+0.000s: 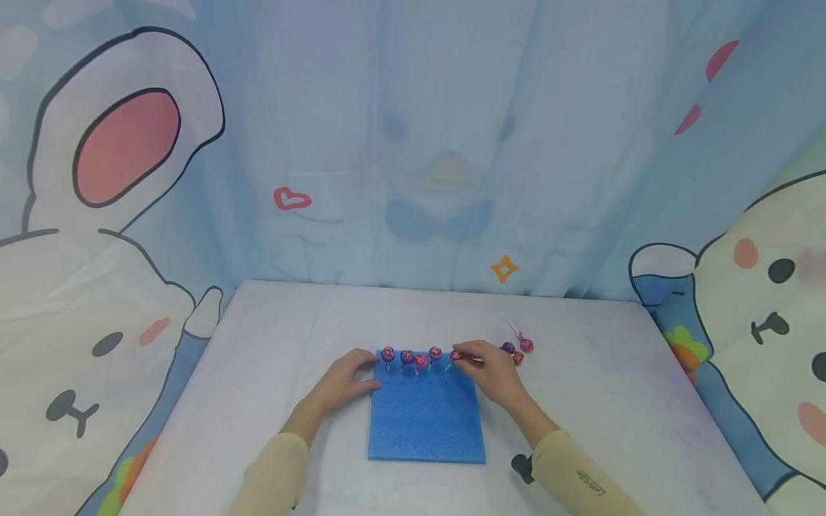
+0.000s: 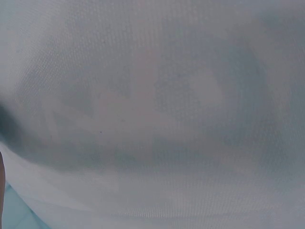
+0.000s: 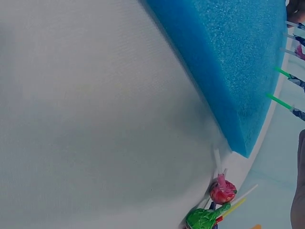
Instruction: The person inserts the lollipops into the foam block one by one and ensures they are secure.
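A blue foam board lies on the table, with a row of wrapped lollipops standing by their sticks along its far edge. My right hand pinches the rightmost lollipop by its wrapped head; its green stick meets the foam. Left of it stand another green-stick lollipop, a pink one and further ones. Small dark holes run across the board in front of them. At the board's left edge, my left hand touches the side with thumb and fingers spread apart. The left wrist view shows mostly blurred white cloth.
Several loose lollipops, one of them red and one green, lie on the table just right of the board. A white cloth covers the table. Behind hangs a light blue printed curtain.
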Demonstrator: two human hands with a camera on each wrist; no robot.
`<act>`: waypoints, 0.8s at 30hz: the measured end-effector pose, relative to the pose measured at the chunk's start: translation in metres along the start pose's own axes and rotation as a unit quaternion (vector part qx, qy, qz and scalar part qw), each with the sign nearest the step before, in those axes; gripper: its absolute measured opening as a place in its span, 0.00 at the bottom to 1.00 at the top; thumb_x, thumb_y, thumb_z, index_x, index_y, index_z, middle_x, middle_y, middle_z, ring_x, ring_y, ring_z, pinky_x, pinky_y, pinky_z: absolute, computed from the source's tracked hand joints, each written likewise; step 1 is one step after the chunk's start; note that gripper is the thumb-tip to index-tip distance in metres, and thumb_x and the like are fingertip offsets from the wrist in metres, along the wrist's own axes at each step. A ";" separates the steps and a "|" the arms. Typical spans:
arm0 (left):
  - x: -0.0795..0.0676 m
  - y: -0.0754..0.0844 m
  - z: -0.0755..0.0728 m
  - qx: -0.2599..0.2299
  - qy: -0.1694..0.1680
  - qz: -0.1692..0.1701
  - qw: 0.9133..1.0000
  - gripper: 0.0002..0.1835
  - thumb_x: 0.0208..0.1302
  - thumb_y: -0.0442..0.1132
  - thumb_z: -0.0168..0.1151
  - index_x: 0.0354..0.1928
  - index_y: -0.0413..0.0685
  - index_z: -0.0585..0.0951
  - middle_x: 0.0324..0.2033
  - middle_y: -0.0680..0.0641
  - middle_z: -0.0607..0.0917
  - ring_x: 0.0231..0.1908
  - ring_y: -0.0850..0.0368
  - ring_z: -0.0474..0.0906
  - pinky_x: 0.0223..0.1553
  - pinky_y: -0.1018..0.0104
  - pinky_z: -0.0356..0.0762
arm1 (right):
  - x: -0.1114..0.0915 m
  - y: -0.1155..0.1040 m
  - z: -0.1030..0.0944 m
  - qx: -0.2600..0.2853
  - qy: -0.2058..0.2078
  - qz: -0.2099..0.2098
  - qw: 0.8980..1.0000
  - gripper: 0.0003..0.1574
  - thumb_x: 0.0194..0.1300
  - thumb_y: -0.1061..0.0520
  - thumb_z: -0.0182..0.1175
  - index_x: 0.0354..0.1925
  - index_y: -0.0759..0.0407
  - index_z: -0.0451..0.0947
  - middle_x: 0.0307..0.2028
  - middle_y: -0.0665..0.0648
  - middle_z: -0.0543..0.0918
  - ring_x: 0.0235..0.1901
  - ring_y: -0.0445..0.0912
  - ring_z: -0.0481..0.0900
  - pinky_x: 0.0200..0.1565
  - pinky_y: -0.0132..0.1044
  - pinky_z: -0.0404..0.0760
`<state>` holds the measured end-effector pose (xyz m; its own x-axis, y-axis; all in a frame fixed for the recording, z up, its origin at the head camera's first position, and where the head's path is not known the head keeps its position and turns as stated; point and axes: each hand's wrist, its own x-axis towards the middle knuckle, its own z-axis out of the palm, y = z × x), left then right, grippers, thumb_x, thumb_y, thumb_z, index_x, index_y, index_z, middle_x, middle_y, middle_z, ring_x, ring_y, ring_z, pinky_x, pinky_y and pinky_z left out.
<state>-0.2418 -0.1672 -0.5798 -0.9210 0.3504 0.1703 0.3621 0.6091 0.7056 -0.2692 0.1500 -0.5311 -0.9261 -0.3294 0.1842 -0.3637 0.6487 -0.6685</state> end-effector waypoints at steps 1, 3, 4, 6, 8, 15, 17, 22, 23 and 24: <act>0.000 0.000 0.000 0.001 0.000 0.001 1.000 0.26 0.60 0.44 0.70 0.58 0.41 0.77 0.55 0.44 0.80 0.59 0.47 0.74 0.64 0.53 0.69 | 0.000 0.000 0.001 -0.002 -0.002 -0.003 1.000 0.19 0.64 0.61 0.66 0.54 0.60 0.81 0.49 0.58 0.83 0.50 0.52 0.82 0.48 0.43 0.84; 0.000 -0.001 0.000 0.001 0.001 0.005 1.000 0.26 0.61 0.44 0.69 0.58 0.40 0.77 0.54 0.43 0.80 0.59 0.47 0.74 0.64 0.52 0.69 | 0.000 -0.001 0.002 0.000 -0.004 -0.008 1.000 0.19 0.63 0.62 0.66 0.54 0.62 0.81 0.48 0.58 0.83 0.50 0.52 0.82 0.48 0.43 0.84; 0.000 -0.001 0.000 0.002 0.001 0.006 1.000 0.26 0.61 0.45 0.69 0.58 0.40 0.77 0.54 0.43 0.80 0.59 0.47 0.74 0.64 0.52 0.69 | 0.000 -0.002 0.003 0.001 -0.003 -0.007 1.000 0.19 0.63 0.62 0.66 0.53 0.61 0.81 0.48 0.57 0.83 0.49 0.51 0.82 0.48 0.43 0.84; 0.000 -0.001 0.000 0.004 0.001 0.008 1.000 0.26 0.61 0.45 0.69 0.58 0.40 0.77 0.54 0.43 0.79 0.59 0.47 0.74 0.64 0.52 0.69 | 0.000 -0.002 0.004 0.007 -0.003 -0.009 1.000 0.18 0.63 0.63 0.66 0.53 0.62 0.81 0.47 0.57 0.83 0.49 0.51 0.82 0.48 0.43 0.84; 0.000 -0.001 0.000 0.006 0.000 0.007 1.000 0.26 0.61 0.45 0.69 0.58 0.40 0.77 0.55 0.43 0.79 0.59 0.47 0.74 0.64 0.52 0.69 | 0.000 -0.002 0.006 0.010 -0.002 -0.011 1.000 0.18 0.63 0.63 0.66 0.52 0.62 0.82 0.47 0.58 0.84 0.49 0.51 0.82 0.48 0.43 0.84; 0.000 -0.001 0.000 0.003 -0.001 -0.002 1.000 0.26 0.61 0.44 0.69 0.58 0.41 0.77 0.55 0.44 0.79 0.60 0.48 0.73 0.65 0.53 0.69 | 0.001 0.001 0.012 0.015 0.001 -0.015 1.000 0.17 0.63 0.62 0.66 0.51 0.61 0.82 0.46 0.57 0.85 0.48 0.50 0.83 0.48 0.40 0.84; 0.000 -0.001 0.001 0.003 -0.001 -0.001 1.000 0.26 0.61 0.44 0.69 0.58 0.41 0.77 0.55 0.44 0.79 0.60 0.48 0.73 0.65 0.53 0.69 | 0.000 0.002 0.013 0.021 0.000 -0.015 1.000 0.17 0.63 0.62 0.66 0.51 0.61 0.82 0.46 0.57 0.85 0.48 0.50 0.83 0.48 0.40 0.84; 0.000 0.000 0.001 0.004 0.002 0.005 1.000 0.26 0.61 0.44 0.69 0.58 0.40 0.77 0.54 0.43 0.79 0.59 0.46 0.74 0.64 0.52 0.69 | -0.002 0.005 0.012 0.029 0.000 -0.012 0.999 0.17 0.62 0.62 0.67 0.51 0.61 0.82 0.46 0.57 0.85 0.48 0.51 0.83 0.49 0.40 0.84; 0.000 0.000 0.001 0.003 0.003 0.004 1.000 0.26 0.61 0.44 0.69 0.58 0.40 0.77 0.54 0.43 0.80 0.59 0.46 0.74 0.64 0.52 0.69 | -0.002 0.005 0.012 0.028 0.000 -0.012 1.000 0.17 0.62 0.62 0.67 0.51 0.61 0.82 0.46 0.57 0.85 0.48 0.51 0.83 0.49 0.41 0.84; 0.000 0.000 0.001 0.003 0.003 0.003 1.000 0.26 0.61 0.44 0.69 0.58 0.40 0.77 0.54 0.43 0.80 0.59 0.47 0.74 0.64 0.52 0.69 | -0.002 0.005 0.012 0.027 0.000 -0.013 1.000 0.18 0.62 0.62 0.67 0.51 0.61 0.82 0.46 0.57 0.85 0.48 0.51 0.83 0.49 0.41 0.84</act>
<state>-0.2417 -0.1667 -0.5802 -0.9195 0.3497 0.1796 0.3691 0.6107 0.7006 -0.2679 0.1462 -0.5433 -0.9167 -0.3450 0.2017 -0.3811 0.6029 -0.7009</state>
